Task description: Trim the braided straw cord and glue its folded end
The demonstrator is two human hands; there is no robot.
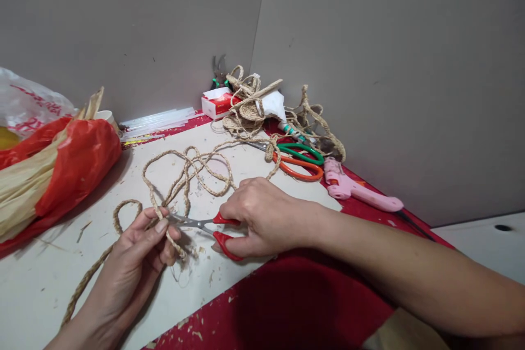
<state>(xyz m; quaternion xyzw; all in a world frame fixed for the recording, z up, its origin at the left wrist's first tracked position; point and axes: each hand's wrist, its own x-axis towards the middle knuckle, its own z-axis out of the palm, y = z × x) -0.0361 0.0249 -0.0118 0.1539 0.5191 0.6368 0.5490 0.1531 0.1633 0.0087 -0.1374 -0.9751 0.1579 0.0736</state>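
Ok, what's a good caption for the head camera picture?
Left hand pinching braided rope, right hand holding red-handled scissors close by.

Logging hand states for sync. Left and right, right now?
Left hand: closed, pinching braided rope.
Right hand: closed on red-handled scissors, handles apart.

Viewing remotely, I cannot make out the blade tips of the red-handled scissors (200, 224) at the left hand (135, 254), which hides part of the braided cord (155, 203). The left edge cuts off my view of the red bag (92, 150) and clear bag (33, 101). Print on the carton (214, 106) is too small to read
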